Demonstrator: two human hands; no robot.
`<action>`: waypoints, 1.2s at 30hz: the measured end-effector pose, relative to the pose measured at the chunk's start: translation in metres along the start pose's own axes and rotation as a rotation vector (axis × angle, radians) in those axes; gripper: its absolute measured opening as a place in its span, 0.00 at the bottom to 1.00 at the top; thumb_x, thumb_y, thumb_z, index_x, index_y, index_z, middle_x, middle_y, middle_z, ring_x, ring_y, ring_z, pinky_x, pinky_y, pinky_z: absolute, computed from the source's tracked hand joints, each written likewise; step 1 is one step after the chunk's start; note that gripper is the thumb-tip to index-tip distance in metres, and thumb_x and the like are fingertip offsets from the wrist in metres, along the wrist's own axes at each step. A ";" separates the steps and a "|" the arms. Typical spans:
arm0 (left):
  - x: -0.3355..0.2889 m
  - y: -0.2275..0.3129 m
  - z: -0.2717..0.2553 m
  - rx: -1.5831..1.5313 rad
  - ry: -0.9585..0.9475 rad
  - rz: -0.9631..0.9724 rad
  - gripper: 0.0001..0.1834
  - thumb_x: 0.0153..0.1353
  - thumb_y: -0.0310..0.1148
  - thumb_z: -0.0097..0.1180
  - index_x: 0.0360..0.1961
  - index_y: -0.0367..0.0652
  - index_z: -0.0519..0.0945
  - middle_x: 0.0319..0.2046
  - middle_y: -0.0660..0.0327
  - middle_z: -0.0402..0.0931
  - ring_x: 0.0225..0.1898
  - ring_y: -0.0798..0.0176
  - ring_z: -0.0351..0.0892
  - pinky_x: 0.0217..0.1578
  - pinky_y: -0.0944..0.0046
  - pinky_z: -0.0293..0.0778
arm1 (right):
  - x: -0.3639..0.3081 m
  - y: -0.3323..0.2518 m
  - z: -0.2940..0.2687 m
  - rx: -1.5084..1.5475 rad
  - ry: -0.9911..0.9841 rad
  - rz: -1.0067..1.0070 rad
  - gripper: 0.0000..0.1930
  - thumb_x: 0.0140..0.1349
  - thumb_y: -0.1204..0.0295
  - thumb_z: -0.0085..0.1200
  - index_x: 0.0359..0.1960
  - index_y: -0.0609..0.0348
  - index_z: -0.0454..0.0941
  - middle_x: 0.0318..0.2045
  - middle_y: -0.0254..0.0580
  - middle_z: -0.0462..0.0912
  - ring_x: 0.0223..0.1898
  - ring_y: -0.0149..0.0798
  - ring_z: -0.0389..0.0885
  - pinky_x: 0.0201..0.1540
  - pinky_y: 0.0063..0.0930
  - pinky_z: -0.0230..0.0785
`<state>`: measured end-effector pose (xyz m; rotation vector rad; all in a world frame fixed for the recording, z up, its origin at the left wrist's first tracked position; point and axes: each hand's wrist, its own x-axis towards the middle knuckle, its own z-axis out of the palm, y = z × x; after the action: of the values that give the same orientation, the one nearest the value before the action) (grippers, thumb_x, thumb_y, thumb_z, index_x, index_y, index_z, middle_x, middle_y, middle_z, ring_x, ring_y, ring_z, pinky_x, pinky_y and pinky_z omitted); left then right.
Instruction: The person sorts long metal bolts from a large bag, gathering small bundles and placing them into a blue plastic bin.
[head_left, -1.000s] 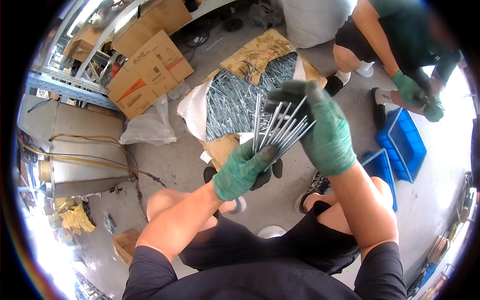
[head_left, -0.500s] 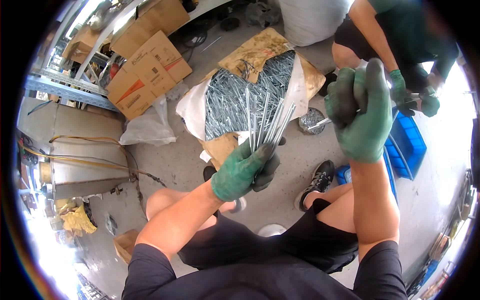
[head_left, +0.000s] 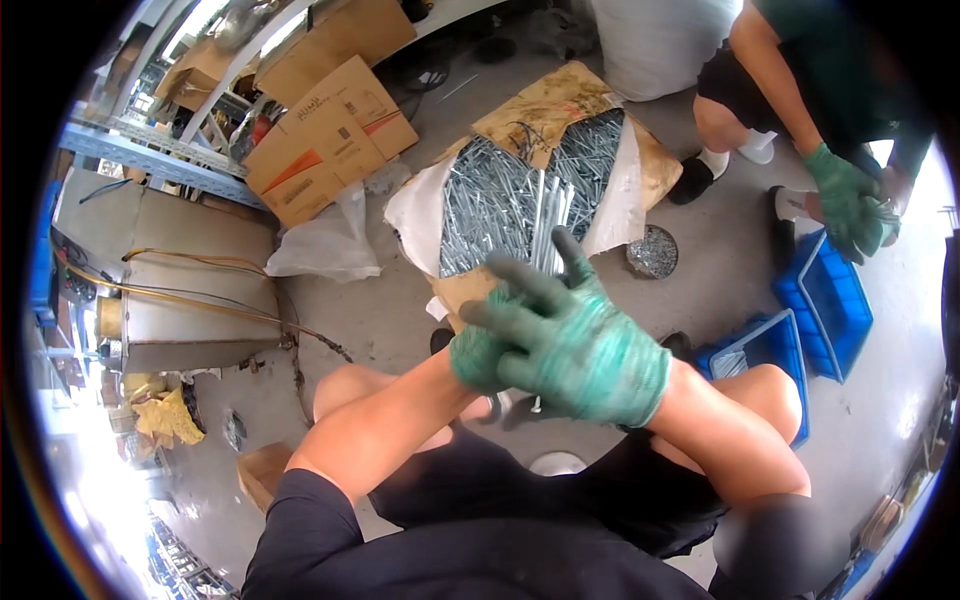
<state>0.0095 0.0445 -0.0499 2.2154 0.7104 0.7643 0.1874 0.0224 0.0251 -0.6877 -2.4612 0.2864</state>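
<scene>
Long thin silvery bolts (head_left: 546, 225) stand upright in a bundle in my left hand (head_left: 474, 352), which is closed around them. A bolt head shows below the hands. My right hand (head_left: 600, 355) lies across the front of the left, its fingers stretched out and apart, and hides much of the grip. Both hands wear green gloves with dark fingertips. Beyond the bundle, a torn, opened carton (head_left: 548, 97) with a white liner (head_left: 622, 200) holds a heap of similar metal pieces (head_left: 490, 215).
A round tin (head_left: 653, 254) of small metal parts stands right of the carton. Two blue bins (head_left: 842, 300) are by my right knee; the nearer holds metal pieces. A co-worker's gloved hands (head_left: 848, 200) are at upper right. Cartons (head_left: 320, 150) and a metal cabinet (head_left: 190, 290) stand left.
My right hand has come down and left from its raised fist, opening across the left hand. The co-worker's hands have come together. The view has shifted slightly.
</scene>
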 end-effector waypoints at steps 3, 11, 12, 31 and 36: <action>0.012 0.000 -0.019 -0.165 0.080 -0.074 0.17 0.71 0.40 0.53 0.55 0.44 0.72 0.37 0.63 0.73 0.38 0.60 0.75 0.39 0.60 0.72 | -0.013 0.016 -0.011 0.161 0.157 0.109 0.26 0.41 0.60 0.75 0.43 0.53 0.80 0.58 0.45 0.75 0.63 0.54 0.71 0.62 0.62 0.64; 0.025 0.056 -0.018 -1.187 -0.150 -0.740 0.24 0.72 0.56 0.52 0.45 0.43 0.71 0.18 0.69 0.64 0.14 0.73 0.65 0.14 0.73 0.60 | -0.015 0.030 0.009 1.432 0.253 0.824 0.23 0.68 0.54 0.59 0.48 0.65 0.82 0.37 0.40 0.85 0.39 0.29 0.81 0.44 0.26 0.75; 0.020 0.047 -0.017 -1.042 -0.193 -0.710 0.30 0.70 0.60 0.53 0.54 0.43 0.70 0.21 0.66 0.68 0.15 0.71 0.66 0.15 0.72 0.61 | -0.006 0.022 -0.002 1.533 0.208 0.888 0.24 0.69 0.52 0.57 0.48 0.65 0.83 0.34 0.38 0.85 0.38 0.31 0.82 0.45 0.25 0.75; 0.040 0.031 0.004 -1.503 0.349 -0.952 0.48 0.67 0.73 0.38 0.63 0.35 0.70 0.53 0.52 0.78 0.46 0.58 0.82 0.40 0.55 0.84 | 0.004 0.014 -0.001 0.866 0.450 0.652 0.08 0.66 0.69 0.63 0.35 0.62 0.82 0.32 0.33 0.84 0.33 0.25 0.80 0.39 0.21 0.74; 0.020 0.024 -0.003 -1.194 0.115 -0.848 0.30 0.76 0.56 0.39 0.53 0.37 0.76 0.32 0.52 0.83 0.23 0.58 0.83 0.18 0.63 0.76 | -0.005 0.043 0.005 1.181 0.594 0.713 0.19 0.72 0.57 0.55 0.39 0.64 0.85 0.35 0.41 0.88 0.34 0.32 0.85 0.33 0.30 0.78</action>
<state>0.0272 0.0437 -0.0239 0.6946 0.8317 0.5973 0.2057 0.0558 0.0046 -0.8567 -1.0742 1.3994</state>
